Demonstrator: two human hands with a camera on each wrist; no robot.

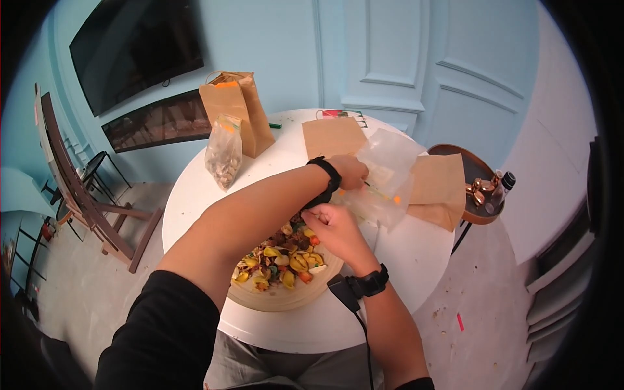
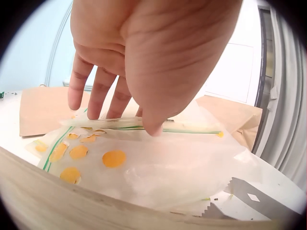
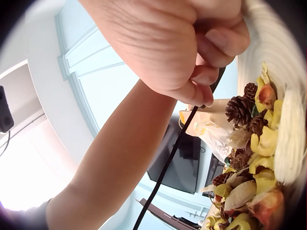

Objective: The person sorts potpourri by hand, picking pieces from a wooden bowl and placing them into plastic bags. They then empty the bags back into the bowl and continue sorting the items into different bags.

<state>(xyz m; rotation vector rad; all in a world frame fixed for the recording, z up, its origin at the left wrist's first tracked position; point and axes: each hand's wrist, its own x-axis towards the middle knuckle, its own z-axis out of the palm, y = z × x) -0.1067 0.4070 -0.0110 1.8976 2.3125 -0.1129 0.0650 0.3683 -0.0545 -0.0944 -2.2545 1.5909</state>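
Observation:
My left hand (image 1: pixel 349 172) reaches over a clear zip bag (image 2: pixel 129 158) marked with orange dots. Its thumb and fingers pinch the bag at the green-lined zip edge. Under the left wrist, my right hand (image 1: pixel 335 231) has its fingers curled and pinches a thin black cable (image 3: pixel 168 170) that runs along the left forearm. Below both hands a round wooden plate (image 1: pixel 279 302) holds dried potpourri: yellow petals (image 1: pixel 299 263), pine cones (image 3: pixel 238 110) and orange-red pieces. The left forearm covers part of the plate in the head view.
A brown paper bag (image 1: pixel 250 107) and a clear bag of pale pieces (image 1: pixel 225 159) stand at the white table's (image 1: pixel 185 201) back left. Flat brown paper bags (image 1: pixel 331 136) lie behind and right. A side table (image 1: pixel 448 153) carries copper-coloured items and a bottle (image 1: pixel 504 185).

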